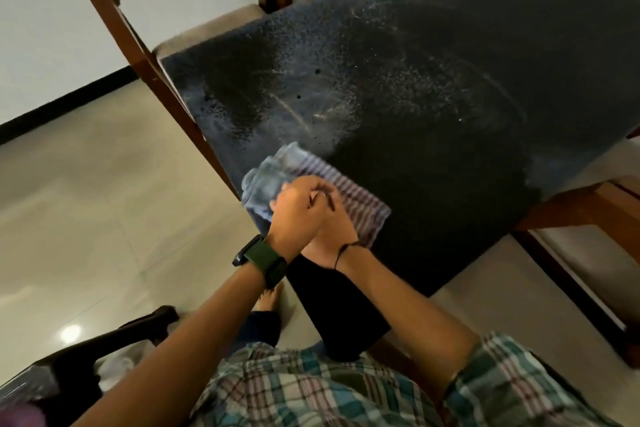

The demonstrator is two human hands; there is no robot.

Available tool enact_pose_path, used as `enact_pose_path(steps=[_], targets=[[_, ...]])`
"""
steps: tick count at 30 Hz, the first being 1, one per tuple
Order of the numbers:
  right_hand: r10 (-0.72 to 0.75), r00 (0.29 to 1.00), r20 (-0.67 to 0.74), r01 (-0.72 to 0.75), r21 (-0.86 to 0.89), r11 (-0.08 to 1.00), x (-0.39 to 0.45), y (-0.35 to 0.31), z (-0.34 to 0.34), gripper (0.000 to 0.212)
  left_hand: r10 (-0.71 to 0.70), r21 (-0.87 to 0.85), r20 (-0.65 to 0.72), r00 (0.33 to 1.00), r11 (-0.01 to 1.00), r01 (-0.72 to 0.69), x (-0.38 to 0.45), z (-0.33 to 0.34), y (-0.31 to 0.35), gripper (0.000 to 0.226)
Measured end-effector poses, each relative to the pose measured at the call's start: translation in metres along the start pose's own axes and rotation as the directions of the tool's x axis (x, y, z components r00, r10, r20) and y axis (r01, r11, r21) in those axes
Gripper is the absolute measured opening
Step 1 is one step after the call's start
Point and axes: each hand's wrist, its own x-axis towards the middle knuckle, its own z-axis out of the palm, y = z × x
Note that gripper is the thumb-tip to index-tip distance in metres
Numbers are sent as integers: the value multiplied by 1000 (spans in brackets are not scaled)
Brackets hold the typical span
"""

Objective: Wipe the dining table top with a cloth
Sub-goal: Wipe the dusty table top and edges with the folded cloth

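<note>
The dark speckled table top [433, 87] fills the upper right, with pale dusty smears and wet droplets across its middle. A folded cloth [273, 170], pale blue with striped purple bands, lies on the near left corner of the table. My left hand [294, 208], with a green watch on the wrist, and my right hand [334, 218], with a black cord on the wrist, are pressed together on top of the cloth, fingers curled over it. The cloth's middle is hidden under my hands.
A wooden chair [114, 28] with a beige seat stands at the table's left side, and more chairs stand at the far end and at the right [588, 218]. A dark chair [104, 350] is at my lower left. Glossy tiled floor [86, 201] lies to the left.
</note>
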Motion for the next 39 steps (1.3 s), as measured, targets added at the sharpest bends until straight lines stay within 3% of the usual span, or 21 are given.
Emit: enact_pose_path(steps=[4,8,11,13,15,18,22,28,34,37,39], targets=[[-127,989,-79,123,-47,991,4,21,0,51,-20,-20,-24,1000,1000,20,5,-4,0,21],[212,961,-176,-216,-2,976,47,106,1,52,-52,-54,-50,997,997,50,0,-16,-8,22],[499,864,-65,-485,159,860,73,153,-17,50,-109,-76,-49,993,992,105,-8,-31,-21,21],[550,834,-53,-535,167,828,82,147,-23,50,-149,-109,-75,986,984,141,-11,-39,-31,22],[445,890,-98,-433,127,892,83,110,-17,53,-187,-146,-106,977,975,170,-11,-46,-42,23],[156,976,-151,-152,36,988,62,29,5,54,-191,-168,-159,969,972,164,-4,-55,-49,25],[-51,987,-153,55,22,998,7,-37,34,54,-179,-164,-160,971,974,153,3,-61,-47,24],[-45,988,-150,46,2,999,-37,-39,52,57,-221,-219,-127,967,957,190,9,-67,-55,23],[9,995,-98,-6,23,1000,92,-54,9,56,-263,-262,-165,951,941,215,10,-76,-63,23],[83,983,-161,-88,-24,996,157,-66,-14,56,-284,-236,-225,932,944,231,6,-86,-71,24],[57,995,-83,-58,-8,998,179,-69,-23,55,-270,-221,-222,937,950,221,4,-94,-75,24]])
